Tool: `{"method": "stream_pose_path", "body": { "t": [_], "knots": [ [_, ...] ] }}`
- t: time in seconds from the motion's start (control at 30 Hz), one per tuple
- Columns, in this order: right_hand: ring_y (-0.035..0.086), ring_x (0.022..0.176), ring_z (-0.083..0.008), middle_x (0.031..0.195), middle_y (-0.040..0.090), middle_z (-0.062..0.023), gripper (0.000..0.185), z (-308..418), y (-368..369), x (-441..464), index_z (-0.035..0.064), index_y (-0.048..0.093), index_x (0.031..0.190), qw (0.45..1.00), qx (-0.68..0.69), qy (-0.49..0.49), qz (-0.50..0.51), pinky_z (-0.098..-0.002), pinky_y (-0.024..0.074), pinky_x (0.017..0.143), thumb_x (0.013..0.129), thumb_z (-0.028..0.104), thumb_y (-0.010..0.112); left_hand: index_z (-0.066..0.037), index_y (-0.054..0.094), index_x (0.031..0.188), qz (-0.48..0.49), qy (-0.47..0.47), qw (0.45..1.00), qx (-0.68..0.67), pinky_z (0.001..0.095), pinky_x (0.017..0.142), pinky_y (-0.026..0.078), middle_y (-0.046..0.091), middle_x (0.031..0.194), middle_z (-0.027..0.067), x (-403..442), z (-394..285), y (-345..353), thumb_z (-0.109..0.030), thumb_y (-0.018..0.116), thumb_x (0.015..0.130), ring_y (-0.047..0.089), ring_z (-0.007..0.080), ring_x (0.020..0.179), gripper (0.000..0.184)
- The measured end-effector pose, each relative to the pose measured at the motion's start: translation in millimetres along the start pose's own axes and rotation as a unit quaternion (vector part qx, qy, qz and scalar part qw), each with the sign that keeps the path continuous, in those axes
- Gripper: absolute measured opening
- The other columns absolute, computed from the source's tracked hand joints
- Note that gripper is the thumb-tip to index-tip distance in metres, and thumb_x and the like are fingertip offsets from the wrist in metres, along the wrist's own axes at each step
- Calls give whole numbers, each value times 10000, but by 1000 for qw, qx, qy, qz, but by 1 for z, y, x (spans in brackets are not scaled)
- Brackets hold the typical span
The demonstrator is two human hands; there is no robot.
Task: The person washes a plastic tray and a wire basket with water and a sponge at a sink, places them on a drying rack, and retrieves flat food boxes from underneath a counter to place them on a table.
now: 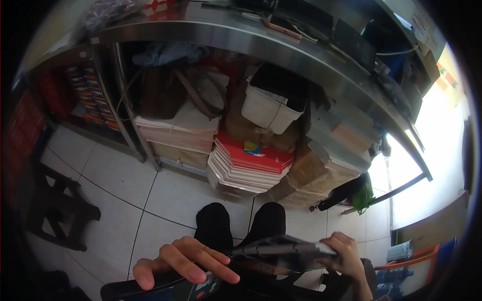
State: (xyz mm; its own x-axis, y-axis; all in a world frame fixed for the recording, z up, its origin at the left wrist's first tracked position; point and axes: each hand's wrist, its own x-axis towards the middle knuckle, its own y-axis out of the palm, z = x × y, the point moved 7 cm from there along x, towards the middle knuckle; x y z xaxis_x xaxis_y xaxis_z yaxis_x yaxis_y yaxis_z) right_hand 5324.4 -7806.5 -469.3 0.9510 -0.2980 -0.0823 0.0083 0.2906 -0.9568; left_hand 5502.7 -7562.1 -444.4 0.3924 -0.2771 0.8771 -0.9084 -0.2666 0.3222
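At the bottom of the head view, my left hand (188, 258) has its fingers stretched and spread over the upper edge of a dark device with a lit screen (201, 289). I cannot tell whether the fingertips touch it. To the right, my right hand (344, 255) is closed around the end of a flat black, shiny item (281, 251), blurred and perhaps wrapped in plastic. This item lies across in front of my knees (268, 218). Its exact kind cannot be made out.
A metal-edged table (216, 32) stands ahead. Under it are stacked red-and-white boards (251, 168), a white bin (268, 108), a taped cardboard box (314, 168) and a brown bag (163, 93). A dark stool (63, 210) is at left, water bottles (394, 275) at lower right.
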Motion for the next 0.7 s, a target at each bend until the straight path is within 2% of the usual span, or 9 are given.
{"method": "stream_pose_path", "body": {
  "t": [0.17, 0.23, 0.27, 0.33, 0.37, 0.47, 0.57, 0.63, 0.7],
  "knots": [
    [561, 714, -265, 764, 537, -71, 405, 2, 22, 43, 103, 550, 909, 999, 43, -9, 3, -376, 433, 618, 574, 240, 733, -240, 250, 1279, 6, -48, 999, -22, 464, 778, 495, 444, 1121, 100, -1, 17, 7, -44, 747, 591, 613, 320, 757, 872],
    [575, 710, -281, 776, 564, -96, 445, -2, 31, 54, 54, 538, 895, 998, 35, 20, 44, -356, 437, 614, 562, 276, 732, -242, 187, 1324, 37, -30, 998, 31, 474, 765, 485, 423, 1197, 124, -1, 17, 14, -202, 644, 743, 588, 377, 830, 740],
    [580, 692, -280, 781, 572, -97, 437, -6, 35, 57, 50, 530, 877, 998, 27, 33, 48, -358, 443, 610, 561, 281, 725, -242, 187, 1324, 37, -31, 998, 32, 474, 765, 485, 423, 1197, 124, -2, 22, 16, -202, 644, 743, 588, 377, 830, 740],
    [583, 680, -278, 772, 574, -91, 441, -11, 40, 63, 51, 527, 865, 999, 14, 29, 39, -360, 445, 607, 554, 290, 730, -271, 337, 1270, -2, 15, 1000, -11, 415, 796, 482, 452, 1152, 197, -3, 25, 15, -245, 629, 749, 614, 349, 732, 597],
    [585, 667, -276, 764, 577, -84, 446, -12, 40, 65, 52, 525, 853, 999, -1, 26, 30, -362, 447, 604, 548, 300, 734, -271, 337, 1270, -1, 14, 1000, -8, 415, 796, 482, 452, 1152, 197, -1, 24, 16, -245, 629, 749, 614, 349, 732, 597],
    [587, 650, -270, 749, 580, -73, 462, -15, 40, 66, 55, 523, 828, 999, -24, 36, 8, -352, 446, 587, 535, 337, 744, -281, 326, 1276, 55, -74, 995, -32, 377, 690, 521, 398, 1233, 241, 3, 31, 25, -298, 601, 770, 623, 357, 671, 576],
    [585, 575, -249, 733, 561, -38, 482, -17, 38, 64, 98, 535, 870, 999, -42, 13, -19, -364, 447, 531, 541, 386, 737, -230, 391, 1242, 90, -111, 969, -200, 382, 592, 531, 349, 1268, 279, -9, 28, 20, -323, 559, 800, 622, 366, 630, 482],
    [586, 573, -246, 733, 563, -33, 485, -21, 39, 63, 99, 538, 865, 999, -35, 20, -23, -358, 447, 528, 536, 392, 738, -171, 458, 1192, 170, -296, 899, -273, 429, 596, 525, 409, 1215, 283, -17, 37, 29, -319, 518, 827, 623, 354, 655, 398],
    [588, 572, -242, 733, 565, -29, 488, -22, 38, 63, 99, 541, 861, 999, -33, 23, -28, -353, 448, 524, 531, 399, 739, -125, 479, 1182, 148, -47, 939, -308, 469, 606, 519, 447, 1172, 276, -6, 32, 30, -294, 506, 835, 620, 337, 654, 387]
  ]
}}
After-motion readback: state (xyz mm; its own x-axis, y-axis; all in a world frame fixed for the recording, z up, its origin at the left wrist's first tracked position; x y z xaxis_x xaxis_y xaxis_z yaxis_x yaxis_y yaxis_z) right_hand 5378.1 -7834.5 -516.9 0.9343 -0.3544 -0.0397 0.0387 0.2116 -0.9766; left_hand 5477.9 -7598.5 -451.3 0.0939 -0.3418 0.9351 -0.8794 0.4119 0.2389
